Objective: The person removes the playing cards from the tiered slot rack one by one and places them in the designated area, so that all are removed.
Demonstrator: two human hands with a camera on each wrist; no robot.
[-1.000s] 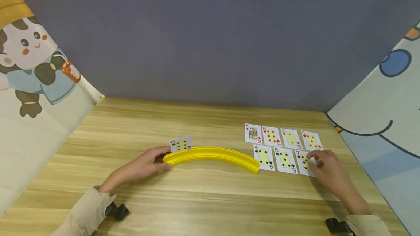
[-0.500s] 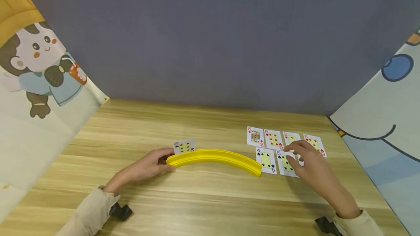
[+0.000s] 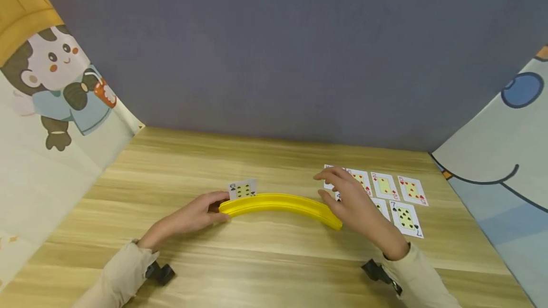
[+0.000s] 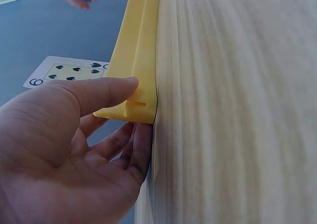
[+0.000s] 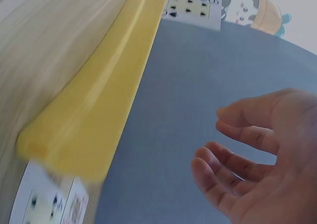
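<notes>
A curved yellow card holder (image 3: 278, 201) lies on the table. My left hand (image 3: 194, 215) grips its left end, and in the left wrist view the thumb (image 4: 111, 90) presses on the front face with fingers behind and below. A six of spades (image 3: 243, 190) stands in the holder's groove near that hand. My right hand (image 3: 353, 203) hovers by the holder's right end with nothing in it, fingers loosely bent and apart, as the right wrist view also shows. In the head view it covers parts of the cards behind it.
Face-up cards lie in two rows at the right: a seven of spades (image 3: 406, 219), a two of diamonds (image 3: 384, 186), a red five (image 3: 413, 190) and others partly covered. A grey wall (image 3: 274, 61) rises behind the wooden table (image 3: 257, 260); printed panels flank both sides.
My right hand has moved left from the seven of spades, past the other cards, to the holder's right end, leaving the seven in view. My left hand keeps its grip.
</notes>
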